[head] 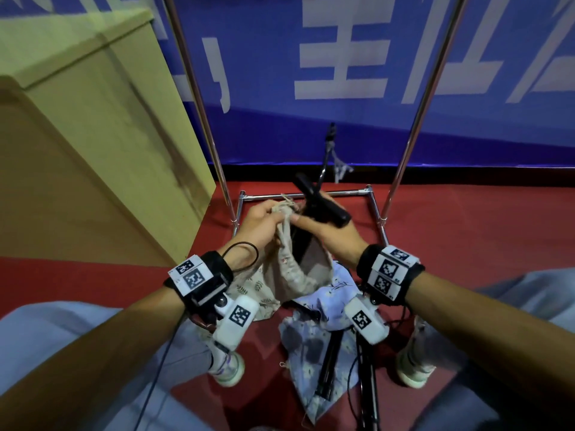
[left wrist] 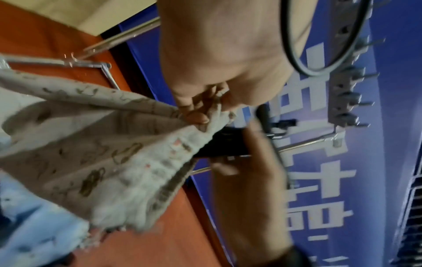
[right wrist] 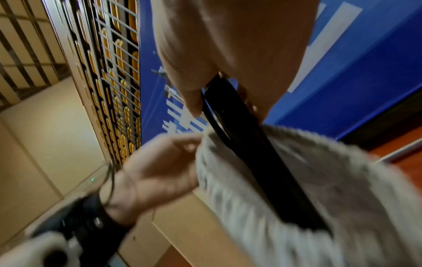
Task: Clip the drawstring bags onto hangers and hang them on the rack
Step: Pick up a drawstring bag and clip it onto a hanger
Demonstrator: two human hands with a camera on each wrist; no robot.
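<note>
My left hand [head: 267, 217] pinches the gathered top edge of a beige patterned drawstring bag [head: 292, 269], which hangs open below both hands. My right hand [head: 326, 227] grips a black clip hanger [head: 323, 203], whose bar lies against the bag's rim. In the left wrist view the left hand's fingers [left wrist: 196, 112] bunch the bag [left wrist: 102, 153] cloth beside the hanger [left wrist: 223, 142]. The right wrist view shows the hanger [right wrist: 255, 159] running from my right hand [right wrist: 219, 84] down into the bag [right wrist: 308, 198]. A light blue floral bag [head: 323, 312] lies on the red floor under the hands.
The chrome rack's uprights [head: 202, 113] rise left and right, its base frame [head: 311, 194] on the red floor ahead. A large cardboard box [head: 93, 135] stands left. Another leaf-print bag [head: 252, 287] and black hangers [head: 329, 368] lie between my feet. A blue banner [head: 342, 73] covers the back.
</note>
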